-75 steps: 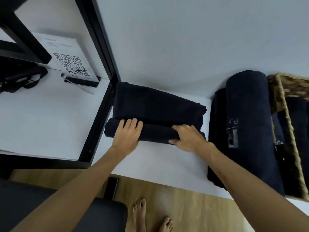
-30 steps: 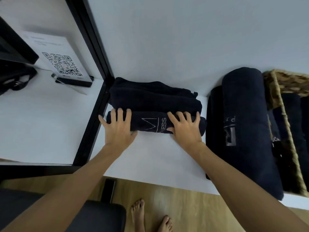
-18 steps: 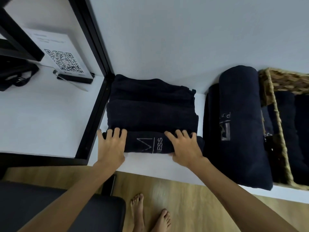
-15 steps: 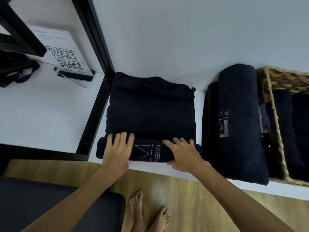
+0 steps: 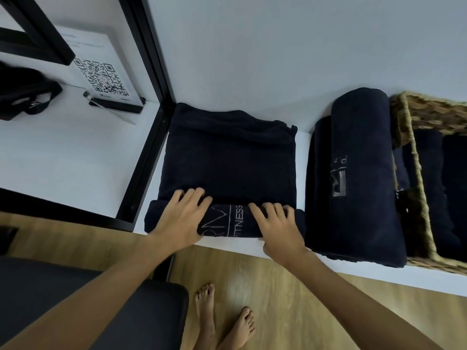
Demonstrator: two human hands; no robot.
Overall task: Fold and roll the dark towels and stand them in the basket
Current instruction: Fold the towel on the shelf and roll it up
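My left hand (image 5: 180,218) and right hand (image 5: 279,227) press flat, fingers spread, on the half-rolled towel (image 5: 227,170) at the counter (image 5: 255,245) edge; uneven pressure could skew the roll or slide it off.

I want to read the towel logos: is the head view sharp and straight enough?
Head view: wide-angle bending curves the black frame; light is dim and even, no glare; "FITNESS" on the towel reads clearly, the rolled towel logo is soft.
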